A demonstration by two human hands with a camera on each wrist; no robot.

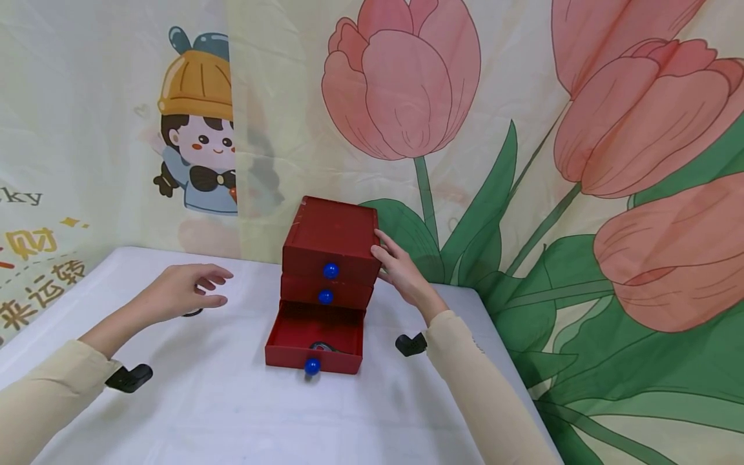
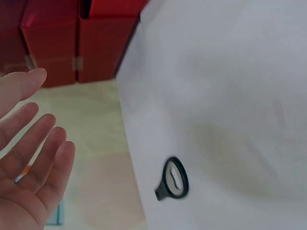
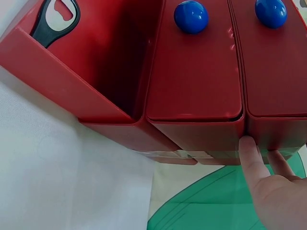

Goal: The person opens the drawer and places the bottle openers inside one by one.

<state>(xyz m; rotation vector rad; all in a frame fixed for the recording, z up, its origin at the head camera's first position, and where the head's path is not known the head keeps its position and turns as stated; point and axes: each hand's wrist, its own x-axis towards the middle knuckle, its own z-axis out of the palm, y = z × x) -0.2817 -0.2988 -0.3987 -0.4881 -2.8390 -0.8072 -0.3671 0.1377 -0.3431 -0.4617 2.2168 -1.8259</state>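
A red chest [image 1: 334, 223] of three stacked drawers with blue knobs stands on the table. Its bottom drawer [image 1: 314, 370] is pulled out, and a bottle opener [image 3: 56, 29] with a black handle lies inside. My right hand [image 1: 401, 266] rests its fingers against the chest's right side, up by the top drawers; the thumb touches that side in the right wrist view. Left of the chest, my left hand [image 1: 183, 290] hovers over the table with fingers apart, holding nothing. Beneath it lies another black bottle opener [image 2: 176, 178], mostly hidden by the hand in the head view.
A white cloth covers the table [image 1: 221, 400]. Behind it hangs a curtain [image 1: 273, 129] printed with tulips and a cartoon figure. The open drawer juts toward the table's front. Black wrist mounts [image 1: 411, 345] stick out below both sleeves.
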